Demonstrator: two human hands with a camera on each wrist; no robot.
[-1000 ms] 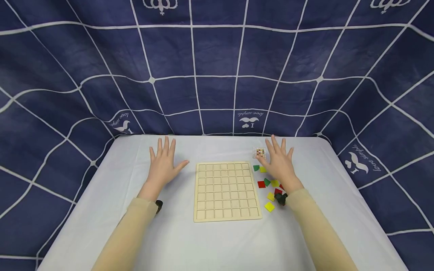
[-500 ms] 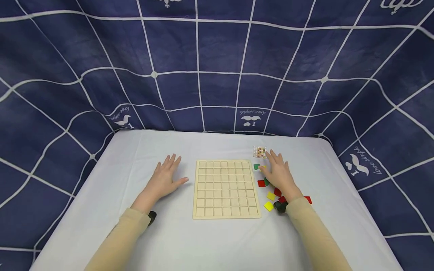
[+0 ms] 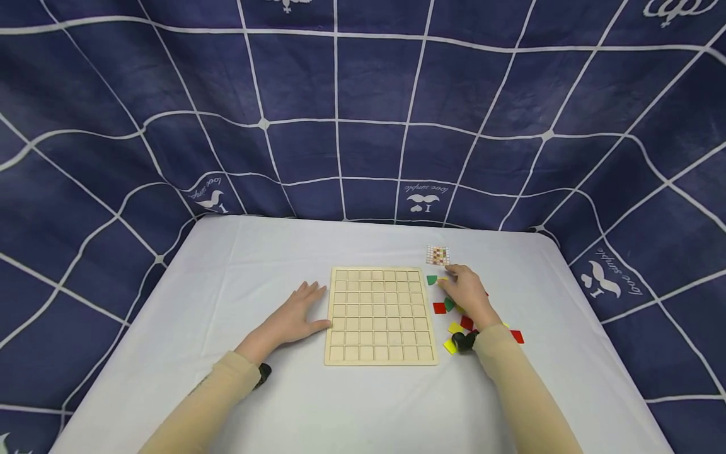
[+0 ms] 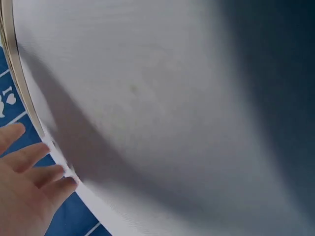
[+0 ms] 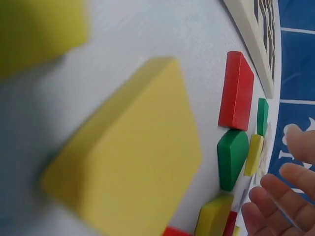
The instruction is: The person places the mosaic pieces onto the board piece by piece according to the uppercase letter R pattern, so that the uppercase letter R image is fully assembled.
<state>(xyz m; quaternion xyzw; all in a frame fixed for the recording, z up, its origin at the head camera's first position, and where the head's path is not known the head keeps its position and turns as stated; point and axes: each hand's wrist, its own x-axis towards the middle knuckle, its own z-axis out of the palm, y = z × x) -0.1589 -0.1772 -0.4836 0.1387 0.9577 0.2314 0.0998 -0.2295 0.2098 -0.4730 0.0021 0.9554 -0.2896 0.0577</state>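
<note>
My left hand (image 3: pixel 295 318) – fingers spread – is at 9 o'clock of the board (image 3: pixel 381 316). My right hand (image 3: pixel 467 290) – thumb parted from fingers – is at the tiles (image 3: pixel 439 308), 3 o'clock; I cannot tell contact.

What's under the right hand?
From the head view, the right hand partly covers a yellow piece near its fingers. Anything fully beneath the palm is hidden, so I can't tell what else lies there.

Both long sleeves (image 3: pixel 524 388) are beige; just beside each cuff (image 3: pixel 237 371) is one small black camera (image 3: pixel 465 341).
</note>
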